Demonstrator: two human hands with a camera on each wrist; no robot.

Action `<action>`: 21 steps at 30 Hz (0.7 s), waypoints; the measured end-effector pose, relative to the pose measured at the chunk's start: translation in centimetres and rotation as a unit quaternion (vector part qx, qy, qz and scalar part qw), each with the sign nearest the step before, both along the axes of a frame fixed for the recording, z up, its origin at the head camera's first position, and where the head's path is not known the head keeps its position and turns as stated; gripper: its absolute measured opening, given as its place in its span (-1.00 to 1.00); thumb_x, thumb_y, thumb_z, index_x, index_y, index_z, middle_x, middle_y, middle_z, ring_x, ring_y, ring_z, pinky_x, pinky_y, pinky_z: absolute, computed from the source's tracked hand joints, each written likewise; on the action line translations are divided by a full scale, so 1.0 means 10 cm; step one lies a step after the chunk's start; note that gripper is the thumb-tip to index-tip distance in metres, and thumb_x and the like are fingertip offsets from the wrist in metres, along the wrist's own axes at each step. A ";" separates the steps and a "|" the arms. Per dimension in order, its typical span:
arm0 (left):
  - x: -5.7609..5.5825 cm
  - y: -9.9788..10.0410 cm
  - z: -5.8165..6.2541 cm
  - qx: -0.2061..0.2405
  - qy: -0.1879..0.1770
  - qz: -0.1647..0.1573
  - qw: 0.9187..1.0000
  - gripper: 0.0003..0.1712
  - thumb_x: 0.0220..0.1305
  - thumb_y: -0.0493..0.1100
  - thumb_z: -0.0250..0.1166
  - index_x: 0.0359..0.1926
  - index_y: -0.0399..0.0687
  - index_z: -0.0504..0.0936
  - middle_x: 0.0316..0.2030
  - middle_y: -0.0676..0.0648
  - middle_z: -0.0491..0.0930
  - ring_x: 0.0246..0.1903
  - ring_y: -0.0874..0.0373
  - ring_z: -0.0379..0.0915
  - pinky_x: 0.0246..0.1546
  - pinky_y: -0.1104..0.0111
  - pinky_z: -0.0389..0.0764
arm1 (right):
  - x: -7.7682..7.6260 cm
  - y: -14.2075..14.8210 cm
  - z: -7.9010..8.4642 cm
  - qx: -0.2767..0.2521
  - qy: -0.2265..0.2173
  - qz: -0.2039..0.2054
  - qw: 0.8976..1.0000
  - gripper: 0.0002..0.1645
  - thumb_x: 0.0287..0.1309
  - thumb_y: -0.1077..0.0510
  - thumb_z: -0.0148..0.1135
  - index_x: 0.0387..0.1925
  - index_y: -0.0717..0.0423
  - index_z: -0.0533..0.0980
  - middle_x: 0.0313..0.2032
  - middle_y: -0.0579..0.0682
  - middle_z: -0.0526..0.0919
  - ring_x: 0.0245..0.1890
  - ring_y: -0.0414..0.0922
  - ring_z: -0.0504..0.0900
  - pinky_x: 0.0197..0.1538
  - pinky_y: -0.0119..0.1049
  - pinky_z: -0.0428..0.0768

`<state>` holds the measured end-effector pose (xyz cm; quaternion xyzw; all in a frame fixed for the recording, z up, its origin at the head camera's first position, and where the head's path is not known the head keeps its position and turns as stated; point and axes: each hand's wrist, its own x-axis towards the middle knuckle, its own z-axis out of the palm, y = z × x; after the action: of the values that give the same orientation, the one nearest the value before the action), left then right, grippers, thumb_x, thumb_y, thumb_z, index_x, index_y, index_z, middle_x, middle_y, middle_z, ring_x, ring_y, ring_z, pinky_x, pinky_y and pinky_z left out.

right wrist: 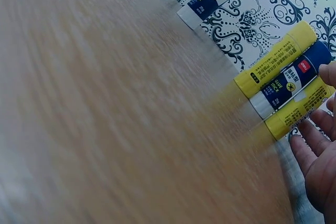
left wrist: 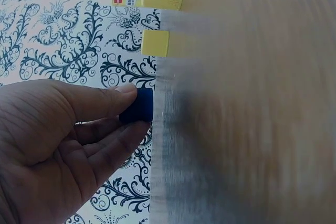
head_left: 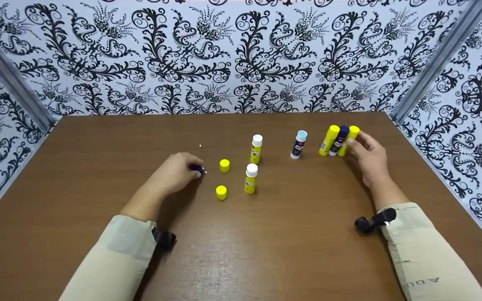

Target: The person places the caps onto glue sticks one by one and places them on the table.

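My left hand [head_left: 175, 173] pinches a dark blue glue stick cap [left wrist: 137, 105] between thumb and fingers, at the tabletop. Close by stand two yellow caps [head_left: 224, 165]. Right of these caps are two uncapped yellow glue sticks [head_left: 250, 179] with white tops, both upright. At the far right my right hand [head_left: 370, 161] holds a capped yellow glue stick [right wrist: 299, 109], thumb on one side and fingers on the other. That stick stands in a tight row beside a capped dark blue glue stick [right wrist: 286, 85] and another yellow glue stick [right wrist: 273, 59].
An uncapped dark blue glue stick [head_left: 298, 145] with a light blue top stands left of the row. Small white bits [head_left: 200, 145] lie near my left hand. Patterned walls [head_left: 241, 58] border the brown table [head_left: 241, 255] at the back and sides.
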<state>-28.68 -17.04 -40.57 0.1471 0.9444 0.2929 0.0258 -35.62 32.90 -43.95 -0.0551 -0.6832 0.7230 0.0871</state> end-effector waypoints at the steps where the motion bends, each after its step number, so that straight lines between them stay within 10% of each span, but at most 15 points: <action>1: 0.00 0.00 0.00 0.000 0.001 0.000 1.000 -0.66 0.38 -0.35 0.32 0.15 -0.30 0.70 0.13 -0.32 0.68 0.21 -0.24 0.56 0.39 -0.05 0.51 | 0.00 0.00 0.00 0.001 0.000 0.000 1.000 -0.17 0.33 0.05 0.41 0.52 0.16 0.32 -0.05 -0.23 0.64 -0.19 -0.21 0.67 -0.06 -0.44 0.74; 21: 0.03 0.04 0.05 0.023 0.004 0.011 1.000 -0.63 0.40 -0.35 0.30 0.19 -0.32 0.67 0.17 -0.34 0.63 0.23 -0.25 0.54 0.38 -0.03 0.54 | -0.03 0.02 0.02 0.035 -0.017 -0.025 0.999 -0.17 0.41 0.01 0.32 0.58 0.02 0.23 0.55 0.13 0.27 0.13 -0.22 0.56 0.23 -0.47 0.61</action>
<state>-28.40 -16.66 -40.03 0.1383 0.9391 0.3142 0.0152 -35.88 33.10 -43.71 -0.0809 -0.7077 0.6954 0.0955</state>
